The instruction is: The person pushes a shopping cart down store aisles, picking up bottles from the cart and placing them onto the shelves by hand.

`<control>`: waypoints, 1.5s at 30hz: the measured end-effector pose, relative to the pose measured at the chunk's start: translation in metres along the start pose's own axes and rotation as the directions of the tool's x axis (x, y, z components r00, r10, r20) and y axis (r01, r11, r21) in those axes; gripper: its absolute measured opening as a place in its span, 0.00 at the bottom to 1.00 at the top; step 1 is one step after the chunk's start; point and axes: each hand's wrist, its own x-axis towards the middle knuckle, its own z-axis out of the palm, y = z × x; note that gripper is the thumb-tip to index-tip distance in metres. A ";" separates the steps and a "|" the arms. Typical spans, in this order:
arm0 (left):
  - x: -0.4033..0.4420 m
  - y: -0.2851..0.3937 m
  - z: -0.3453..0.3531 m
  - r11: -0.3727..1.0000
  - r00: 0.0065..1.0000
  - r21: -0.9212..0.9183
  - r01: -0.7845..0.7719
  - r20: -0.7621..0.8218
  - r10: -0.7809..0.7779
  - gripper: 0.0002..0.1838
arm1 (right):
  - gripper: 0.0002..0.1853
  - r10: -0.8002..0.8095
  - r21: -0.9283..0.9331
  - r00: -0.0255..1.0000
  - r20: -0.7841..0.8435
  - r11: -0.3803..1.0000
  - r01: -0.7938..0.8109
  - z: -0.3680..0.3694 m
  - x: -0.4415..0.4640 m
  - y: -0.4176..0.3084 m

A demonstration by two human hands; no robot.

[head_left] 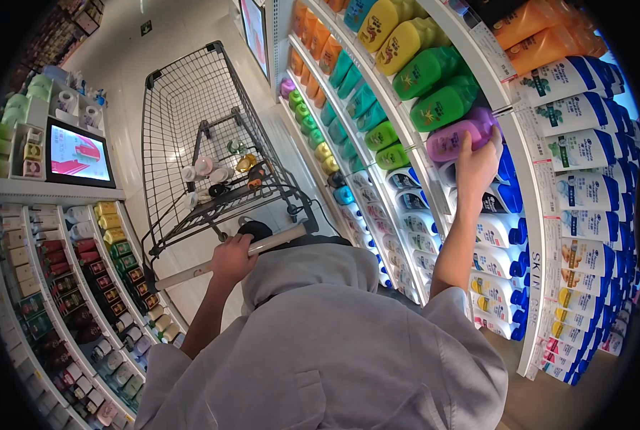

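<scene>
My right hand (pixel 480 158) reaches to the shelf on the right, its fingers closed around a purple bottle (pixel 445 141). The bottle lies among its neighbours in the row, just below two green bottles (pixel 442 106) in the picture. My left hand (pixel 234 259) is wrapped round the pale handle (pixel 278 239) of a wire shopping cart (pixel 183 93). In the cart lie several small items, among them a gold-coloured one (pixel 246 163) and a pink one (pixel 204 166); their kinds are too small to tell.
Shelves of white bottles with blue caps (pixel 582 150) stand at the right, with price tags along the shelf edge (pixel 506 64). On the left are shelves of boxes and jars (pixel 65 287) below a lit screen (pixel 79 154). The tiled floor (pixel 130 36) runs ahead of the cart.
</scene>
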 end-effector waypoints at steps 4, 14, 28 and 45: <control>0.000 0.001 -0.004 1.000 1.000 -0.017 0.012 0.024 -0.012 0.18 | 0.31 -0.002 -0.002 1.000 0.008 1.000 0.002 -0.001 0.000 0.001; 0.003 0.010 -0.034 0.921 1.000 -0.389 -0.025 0.006 0.029 0.23 | 0.29 -0.032 0.395 0.994 0.101 0.919 -0.010 0.019 -0.087 -0.056; -0.019 -0.126 -0.059 0.989 0.935 -0.111 0.096 -0.332 -0.128 0.24 | 0.27 -0.557 0.314 0.398 0.729 0.789 0.528 0.104 -0.249 -0.215; 0.018 -0.259 -0.062 0.965 0.930 -0.015 0.263 -0.264 -0.257 0.18 | 0.20 -0.552 0.230 0.452 0.700 0.774 0.589 0.190 -0.281 -0.310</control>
